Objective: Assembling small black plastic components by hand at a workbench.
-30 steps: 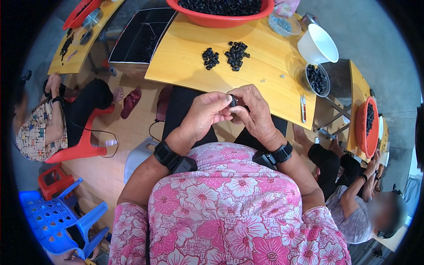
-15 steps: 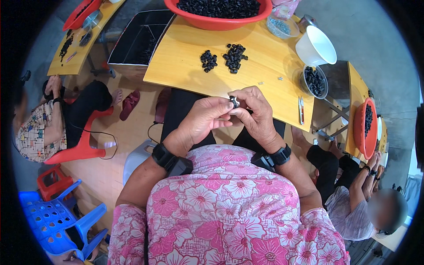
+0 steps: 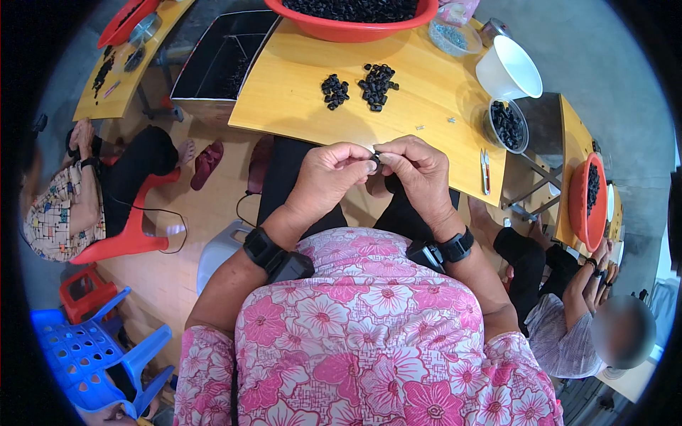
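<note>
Between my two hands, just off the table's near edge, is a small black part [image 3: 376,157], mostly covered by my fingertips. My left hand [image 3: 328,175] pinches it from the left with thumb and forefinger. From the other side my right hand [image 3: 415,176] grips it the same way. Beyond my hands, two piles of similar black parts lie on the yellow table [image 3: 298,92]: a smaller pile [image 3: 334,92] on the left and a larger pile [image 3: 377,87] beside it. A couple of tiny metal pieces [image 3: 420,128] lie to the right.
A red basin [image 3: 355,30] of black parts stands at the back. On the right are a white bucket [image 3: 508,69], a clear tub [image 3: 507,126] of black parts and small scissors-like snips [image 3: 485,172]. Other people sit at tables on both sides. A blue chair [image 3: 99,348] stands at lower left.
My fingers have closed further over the black part, hiding most of it. My left hand's lower fingers have curled in, and the right hand has turned slightly.
</note>
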### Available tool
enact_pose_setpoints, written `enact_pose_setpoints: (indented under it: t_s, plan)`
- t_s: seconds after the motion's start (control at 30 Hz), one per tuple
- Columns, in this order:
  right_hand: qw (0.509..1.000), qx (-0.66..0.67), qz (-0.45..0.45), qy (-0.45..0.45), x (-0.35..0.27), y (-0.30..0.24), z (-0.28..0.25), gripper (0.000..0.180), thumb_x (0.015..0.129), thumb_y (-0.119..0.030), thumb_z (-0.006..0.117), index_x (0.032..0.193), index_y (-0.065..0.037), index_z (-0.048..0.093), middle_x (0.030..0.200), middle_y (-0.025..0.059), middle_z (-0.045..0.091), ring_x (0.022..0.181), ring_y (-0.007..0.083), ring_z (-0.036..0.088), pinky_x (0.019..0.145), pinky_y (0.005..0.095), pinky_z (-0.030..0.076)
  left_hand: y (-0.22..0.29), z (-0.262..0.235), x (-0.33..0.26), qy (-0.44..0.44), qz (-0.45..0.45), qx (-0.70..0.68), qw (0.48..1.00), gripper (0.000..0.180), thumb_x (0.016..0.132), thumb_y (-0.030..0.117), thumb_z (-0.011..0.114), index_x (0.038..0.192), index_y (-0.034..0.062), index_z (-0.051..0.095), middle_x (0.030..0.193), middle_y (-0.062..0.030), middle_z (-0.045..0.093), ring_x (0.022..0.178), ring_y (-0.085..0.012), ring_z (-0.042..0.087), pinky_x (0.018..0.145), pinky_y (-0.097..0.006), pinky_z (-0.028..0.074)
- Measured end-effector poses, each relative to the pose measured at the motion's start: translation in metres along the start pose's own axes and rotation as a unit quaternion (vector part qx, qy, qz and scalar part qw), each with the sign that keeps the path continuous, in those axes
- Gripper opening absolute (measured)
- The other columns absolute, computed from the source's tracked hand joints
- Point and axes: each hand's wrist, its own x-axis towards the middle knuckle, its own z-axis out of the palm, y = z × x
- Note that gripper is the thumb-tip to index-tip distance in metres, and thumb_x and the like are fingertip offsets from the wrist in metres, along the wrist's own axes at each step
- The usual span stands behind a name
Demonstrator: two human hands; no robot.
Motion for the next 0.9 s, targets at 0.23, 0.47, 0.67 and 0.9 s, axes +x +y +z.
enact_pose_setpoints:
  t_s: [0.23, 0.47, 0.67, 0.9]
  plan:
    - [0.998, -0.058, -0.015, 0.026, -0.006, 0.005, 0.004, 0.007, 0.083, -0.001, 0.067, 0.089, 0.001, 0.069, 0.078, 0.0068, 0.064, 0.067, 0.0125, 0.061, 0.06, 0.0242, 0.049, 0.011, 0.006, -0.003, 0.047, 0.062, 0.192, 0.978, 0.009, 0.083, 0.005, 0.069, 0.089, -0.0015, 0.068, 0.077, 0.0001, 0.066, 0.07, -0.0039, 0.057, 0.063, -0.02, 0.047]
    - [0.989, -0.116, -0.09, 0.028, -0.005, 0.002, 0.007, 0.011, 0.079, 0.002, 0.068, 0.09, -0.001, 0.07, 0.082, 0.0096, 0.066, 0.073, 0.0177, 0.063, 0.065, 0.0256, 0.05, 0.001, 0.002, -0.002, 0.057, 0.074, 0.175, 0.98, 0.011, 0.083, 0.008, 0.069, 0.088, -0.0014, 0.069, 0.074, -0.0033, 0.068, 0.066, -0.0058, 0.06, 0.061, -0.022, 0.05]
    - [0.998, -0.022, -0.064, -0.012, -0.008, 0.006, 0.007, 0.027, 0.075, 0.002, 0.071, 0.102, -0.002, 0.067, 0.091, 0.0087, 0.063, 0.077, 0.018, 0.063, 0.07, 0.0271, 0.051, -0.004, 0.0, 0.0, 0.033, -0.026, -0.038, 0.998, 0.012, 0.087, 0.008, 0.066, 0.092, -0.002, 0.069, 0.078, -0.0016, 0.066, 0.068, -0.0059, 0.058, 0.062, -0.021, 0.048]
    - [0.985, -0.132, -0.109, -0.01, -0.006, 0.005, 0.007, 0.034, 0.075, -0.003, 0.073, 0.108, -0.005, 0.063, 0.092, 0.011, 0.061, 0.083, 0.0235, 0.063, 0.072, 0.0306, 0.052, 0.002, -0.001, 0.0, 0.017, -0.095, -0.057, 0.994, 0.013, 0.09, 0.011, 0.064, 0.098, 0.0017, 0.069, 0.086, -0.0014, 0.065, 0.078, -0.0076, 0.06, 0.07, -0.022, 0.051]
